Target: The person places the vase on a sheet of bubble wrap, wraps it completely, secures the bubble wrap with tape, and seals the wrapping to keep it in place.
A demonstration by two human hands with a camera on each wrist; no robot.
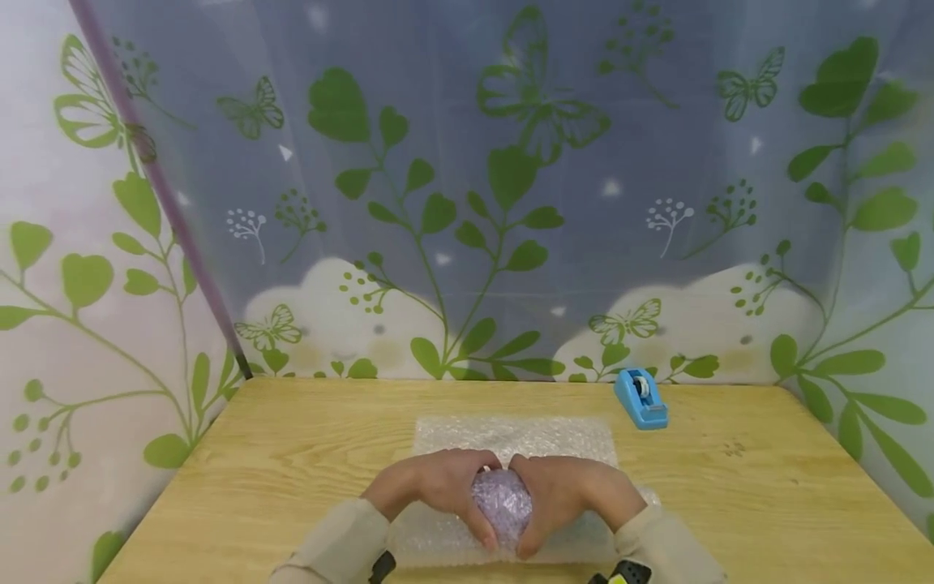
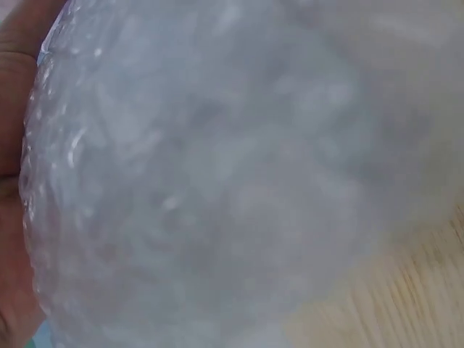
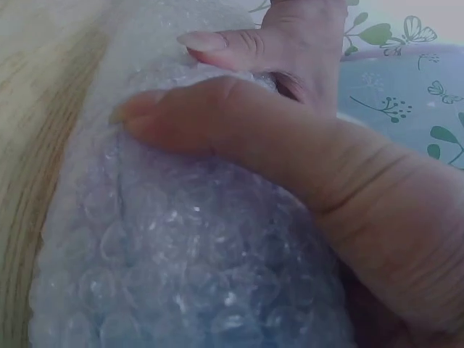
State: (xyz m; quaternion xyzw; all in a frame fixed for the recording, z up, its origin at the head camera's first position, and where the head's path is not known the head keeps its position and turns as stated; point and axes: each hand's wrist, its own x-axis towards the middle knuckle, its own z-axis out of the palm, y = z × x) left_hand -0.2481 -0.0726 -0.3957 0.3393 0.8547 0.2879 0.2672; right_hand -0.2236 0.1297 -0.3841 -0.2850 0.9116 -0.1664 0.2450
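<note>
Between my two hands sits a rounded, pale purple bundle (image 1: 502, 504) covered in bubble wrap; what lies inside is hidden. My left hand (image 1: 456, 485) grips its left side and my right hand (image 1: 558, 491) grips its right side, the hands almost meeting behind it. Under them a clear bubble wrap sheet (image 1: 514, 434) lies spread on the table. The right wrist view shows both thumbs pressing on the bubbled surface (image 3: 196, 239), the right thumb (image 3: 239, 116) nearer the camera. Blurred bubble wrap (image 2: 203, 174) fills most of the left wrist view.
A blue tape dispenser (image 1: 642, 397) with a roll in it stands at the back right of the wooden table (image 1: 306, 438). A curtain (image 1: 452, 243) with green leaves and butterflies hangs behind the table and along both sides.
</note>
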